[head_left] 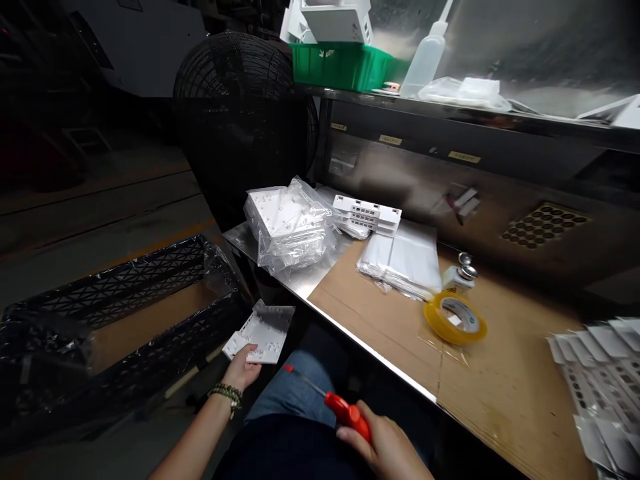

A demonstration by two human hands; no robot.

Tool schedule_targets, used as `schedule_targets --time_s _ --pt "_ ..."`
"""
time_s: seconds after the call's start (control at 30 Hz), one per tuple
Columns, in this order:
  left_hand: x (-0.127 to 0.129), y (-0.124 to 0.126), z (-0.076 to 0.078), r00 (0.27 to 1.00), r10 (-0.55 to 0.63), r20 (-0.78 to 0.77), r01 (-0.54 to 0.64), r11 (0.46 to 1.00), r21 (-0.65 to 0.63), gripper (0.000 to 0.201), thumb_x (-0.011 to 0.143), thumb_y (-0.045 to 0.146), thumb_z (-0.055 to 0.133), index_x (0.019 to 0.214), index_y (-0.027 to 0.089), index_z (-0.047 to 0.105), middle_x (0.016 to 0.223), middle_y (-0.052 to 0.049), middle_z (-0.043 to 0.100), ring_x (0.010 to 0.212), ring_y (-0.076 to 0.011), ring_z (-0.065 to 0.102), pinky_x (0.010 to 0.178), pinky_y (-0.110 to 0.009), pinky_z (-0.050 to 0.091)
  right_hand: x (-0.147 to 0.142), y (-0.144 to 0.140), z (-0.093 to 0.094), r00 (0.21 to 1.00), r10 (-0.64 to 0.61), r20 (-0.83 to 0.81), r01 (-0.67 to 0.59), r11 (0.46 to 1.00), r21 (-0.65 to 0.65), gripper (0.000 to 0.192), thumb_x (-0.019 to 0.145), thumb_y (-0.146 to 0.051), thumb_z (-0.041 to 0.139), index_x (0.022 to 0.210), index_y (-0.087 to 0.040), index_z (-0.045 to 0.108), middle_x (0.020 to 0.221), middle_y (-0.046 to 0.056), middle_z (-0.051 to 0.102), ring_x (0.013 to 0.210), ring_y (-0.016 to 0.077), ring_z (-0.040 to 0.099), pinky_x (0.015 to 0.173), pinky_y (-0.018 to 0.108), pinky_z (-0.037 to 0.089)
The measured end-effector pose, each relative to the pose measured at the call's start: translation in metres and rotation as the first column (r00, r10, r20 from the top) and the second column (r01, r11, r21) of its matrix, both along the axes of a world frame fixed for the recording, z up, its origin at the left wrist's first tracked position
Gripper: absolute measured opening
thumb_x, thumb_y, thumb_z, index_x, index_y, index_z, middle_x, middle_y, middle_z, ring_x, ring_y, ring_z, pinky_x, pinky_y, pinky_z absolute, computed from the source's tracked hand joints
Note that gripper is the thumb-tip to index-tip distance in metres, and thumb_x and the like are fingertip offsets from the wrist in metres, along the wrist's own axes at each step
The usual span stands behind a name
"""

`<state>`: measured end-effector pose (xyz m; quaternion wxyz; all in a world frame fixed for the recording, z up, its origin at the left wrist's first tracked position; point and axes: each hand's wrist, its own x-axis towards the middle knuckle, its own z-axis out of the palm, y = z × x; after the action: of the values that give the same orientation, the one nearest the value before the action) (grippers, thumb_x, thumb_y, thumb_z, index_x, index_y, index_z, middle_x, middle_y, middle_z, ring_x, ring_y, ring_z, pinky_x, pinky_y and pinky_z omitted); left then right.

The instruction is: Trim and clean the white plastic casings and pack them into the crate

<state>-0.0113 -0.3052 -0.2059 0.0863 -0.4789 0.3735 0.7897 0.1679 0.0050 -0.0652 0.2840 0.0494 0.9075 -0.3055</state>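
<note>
My left hand, with a beaded bracelet at its wrist, grips the near edge of a white plastic housing panel. This panel is held beside the table's front edge, its inner side with small posts facing up. Lower in the view, my right hand is closed around a red-handled tool with a thin metal shaft and a small red tip. The shaft points up and left over my lap, apart from the panel. I cannot make out the tool's exact kind.
A plastic-wrapped stack of white panels sits at the table's left corner. Beyond it are a slotted white part, clear bags, a pump bottle and yellow tape. White parts lie right; a black crate stands left.
</note>
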Motion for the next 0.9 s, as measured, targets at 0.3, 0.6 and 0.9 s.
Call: schedule_targets --time_s 0.3,0.6,0.9 --pt "0.004 -0.026 0.019 0.840 -0.504 -0.198 0.346 0.781 -0.519 0.026 0.088 0.023 0.077 0.113 0.017 0.072 0.129 -0.010 0.071 0.125 -0.0292 0.064 0.110 -0.054 0.050 -0.013 0.021 0.012 0.990 -0.137 -0.041 0.131 0.985 -0.111 0.057 0.094 -0.077 0.045 0.103 -0.025 0.068 0.092 0.007 0.078 0.086 0.0284 0.073 0.076 0.030 0.046" --pt "-0.021 -0.076 0.071 0.576 -0.788 -0.220 0.477 0.542 -0.692 0.041 0.053 0.021 0.084 0.094 0.028 0.081 0.118 -0.005 0.080 0.147 -0.0345 0.048 0.129 -0.047 0.023 -0.021 0.042 0.022 0.991 -0.132 -0.017 0.125 0.967 -0.221 0.059 0.093 -0.076 0.048 0.112 -0.025 0.070 0.096 0.006 0.078 0.090 0.0275 0.071 0.082 0.031 0.048" --pt "0.008 -0.077 0.056 0.876 -0.482 -0.034 0.385 0.739 -0.553 0.065 0.060 0.031 0.074 0.124 0.027 0.067 0.089 -0.005 0.080 0.088 -0.0383 0.078 0.080 -0.054 0.065 -0.012 0.012 0.040 0.999 0.034 0.022 -0.031 0.991 -0.127 0.066 0.083 -0.086 0.056 0.104 -0.025 0.070 0.096 0.008 0.078 0.089 0.0301 0.072 0.071 0.030 0.042"
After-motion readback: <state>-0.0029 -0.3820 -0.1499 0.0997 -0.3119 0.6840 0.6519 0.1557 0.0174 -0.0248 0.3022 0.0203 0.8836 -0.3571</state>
